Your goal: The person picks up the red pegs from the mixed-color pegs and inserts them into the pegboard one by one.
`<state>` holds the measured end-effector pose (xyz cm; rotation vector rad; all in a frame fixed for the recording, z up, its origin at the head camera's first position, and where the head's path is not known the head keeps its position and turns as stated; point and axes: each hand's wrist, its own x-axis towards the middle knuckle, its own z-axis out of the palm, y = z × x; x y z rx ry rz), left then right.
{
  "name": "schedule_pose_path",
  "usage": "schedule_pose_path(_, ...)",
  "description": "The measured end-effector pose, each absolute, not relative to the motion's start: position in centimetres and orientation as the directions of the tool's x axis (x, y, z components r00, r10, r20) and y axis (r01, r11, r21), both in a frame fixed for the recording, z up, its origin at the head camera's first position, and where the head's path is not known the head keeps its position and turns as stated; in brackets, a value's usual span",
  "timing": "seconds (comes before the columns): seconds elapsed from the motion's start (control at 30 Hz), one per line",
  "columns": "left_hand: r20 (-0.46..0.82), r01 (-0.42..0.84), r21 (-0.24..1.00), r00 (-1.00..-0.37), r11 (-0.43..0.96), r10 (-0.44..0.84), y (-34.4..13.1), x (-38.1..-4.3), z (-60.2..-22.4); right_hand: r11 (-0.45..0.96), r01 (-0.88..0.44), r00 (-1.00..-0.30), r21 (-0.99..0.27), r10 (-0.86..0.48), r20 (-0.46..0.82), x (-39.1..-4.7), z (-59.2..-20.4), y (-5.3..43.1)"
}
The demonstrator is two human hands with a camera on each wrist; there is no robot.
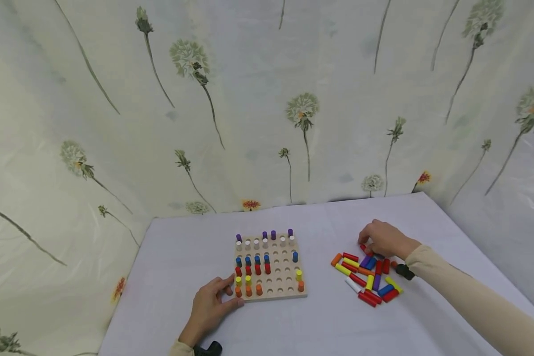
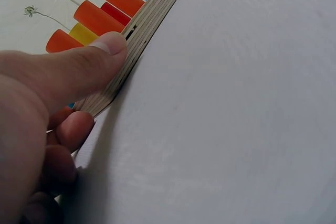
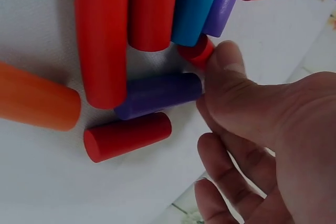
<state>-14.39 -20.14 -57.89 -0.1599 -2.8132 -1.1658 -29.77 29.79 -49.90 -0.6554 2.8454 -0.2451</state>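
Observation:
A wooden pegboard [image 1: 286, 293] lies on the table, bearing rows of purple, white, blue, red, yellow and orange pegs. My left hand [image 1: 210, 302] grips its front left corner; in the left wrist view the thumb [image 2: 105, 53] presses the layered edge below the orange pegs [image 2: 100, 18]. Over the far side of a pile of loose pegs, my right hand [image 1: 386, 239] pinches a red peg [image 3: 195, 52] between thumb and forefinger. Beside those fingers lie a dark purple peg [image 3: 160, 94] and another red peg [image 3: 128, 136]. Part of the pinched peg is hidden behind the thumb.
Loose pegs spread at the right of the table [image 1: 311, 326], among them a white peg [image 1: 353, 285], a yellow peg [image 1: 393, 284] and a blue peg [image 1: 385, 289]. Floral cloth [image 1: 258, 123] hangs behind the table and along its sides.

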Motion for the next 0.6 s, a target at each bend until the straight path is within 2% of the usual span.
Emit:
schedule_pose_path(0.2, 0.127, 0.132, 0.692, -0.99, 0.71, 0.06, -20.17, -14.48, -57.88, 0.879, -0.405, -0.878, -0.252, -0.45, -0.16, -29.84, -50.19, 30.1)
schedule_pose_path(0.6, 0.121, 0.132, 0.698, -0.991, 0.704, 0.066, -20.11, -14.39, -57.98, 0.869, -0.322, -0.87, -0.375, -0.428, -0.246, -30.06, -50.77, 29.43)
